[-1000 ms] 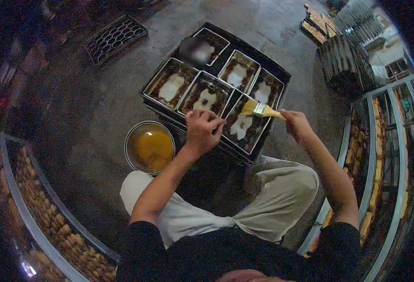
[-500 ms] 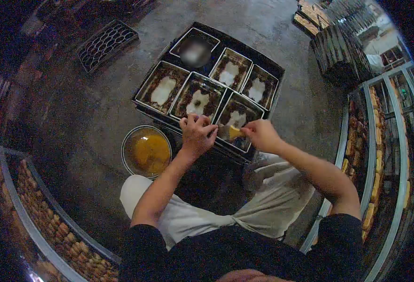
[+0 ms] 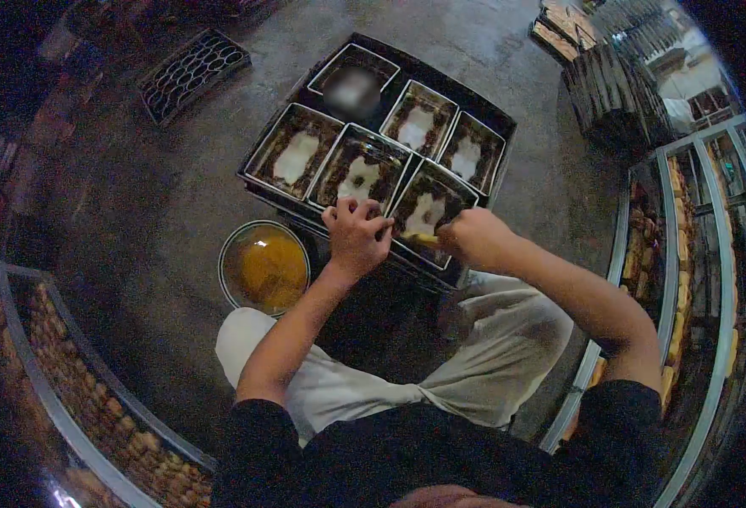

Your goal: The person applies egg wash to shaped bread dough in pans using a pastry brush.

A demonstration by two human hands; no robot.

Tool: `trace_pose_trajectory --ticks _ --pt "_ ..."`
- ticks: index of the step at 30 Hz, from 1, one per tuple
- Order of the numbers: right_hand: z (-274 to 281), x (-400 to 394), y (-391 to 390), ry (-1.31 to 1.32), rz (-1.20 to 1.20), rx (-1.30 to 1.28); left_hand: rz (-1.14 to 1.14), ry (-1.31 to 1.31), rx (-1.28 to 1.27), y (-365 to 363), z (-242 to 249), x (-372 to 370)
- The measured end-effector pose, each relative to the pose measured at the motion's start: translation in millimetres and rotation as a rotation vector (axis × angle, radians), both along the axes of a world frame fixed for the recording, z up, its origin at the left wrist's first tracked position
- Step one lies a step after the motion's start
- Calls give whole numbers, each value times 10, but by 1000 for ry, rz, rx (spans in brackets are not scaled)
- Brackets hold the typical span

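Several square metal baking tins (image 3: pixel 407 201) stand grouped on a dark tray (image 3: pixel 498 135), brown-stained inside with pale shiny patches at the bottom. My left hand (image 3: pixel 357 237) has its fingers bent over the near rims of the front tins. Over the near edge of the front right tin, my right hand (image 3: pixel 477 237) is closed on a small yellow brush (image 3: pixel 423 240). The brush's far end points left, towards my left hand; its handle is hidden in my fist. Left of my knee sits a round metal bowl (image 3: pixel 223 275) with yellow-orange liquid (image 3: pixel 263 269).
On the floor at the upper left lies a dark rack with round holes (image 3: pixel 193 76). Metal racks of baked goods stand at the right (image 3: pixel 673 254) and lower left (image 3: pixel 93 381). Stacked dark ridged pans (image 3: pixel 614 93) are at the upper right. A blurred patch covers the back left tin.
My right hand has turned and shifted slightly, so the brush now shows as a thinner strip low in the front right tin. My left hand stays at the rims.
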State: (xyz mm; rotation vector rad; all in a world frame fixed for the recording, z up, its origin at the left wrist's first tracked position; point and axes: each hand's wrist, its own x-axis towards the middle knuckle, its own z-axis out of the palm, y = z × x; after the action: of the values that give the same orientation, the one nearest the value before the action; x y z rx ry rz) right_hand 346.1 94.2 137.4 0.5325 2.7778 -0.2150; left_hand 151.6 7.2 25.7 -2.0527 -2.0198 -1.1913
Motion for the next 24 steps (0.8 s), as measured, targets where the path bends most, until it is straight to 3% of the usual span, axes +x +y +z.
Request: trace_pose_trajectory --ticks 4,7,10,11,14,18,24 --pt "137 27 422 -204 -122 216 15 15 -28 25 -85 17" --pt "-38 -31 638 -9 -221 354 16 18 -28 30 -83 14" --pt "-238 -133 422 128 -263 176 3 12 -3 29 -36 9" --pt "-265 -124 332 129 -75 224 1 11 -2 29 -18 15" --pt "52 -199 26 111 48 66 0 6 -3 10 -20 -3" --pt "99 8 159 -122 51 -29 16 11 -35 25 -84 19" --pt "93 -20 604 -152 -134 389 45 40 -23 37 -113 9"
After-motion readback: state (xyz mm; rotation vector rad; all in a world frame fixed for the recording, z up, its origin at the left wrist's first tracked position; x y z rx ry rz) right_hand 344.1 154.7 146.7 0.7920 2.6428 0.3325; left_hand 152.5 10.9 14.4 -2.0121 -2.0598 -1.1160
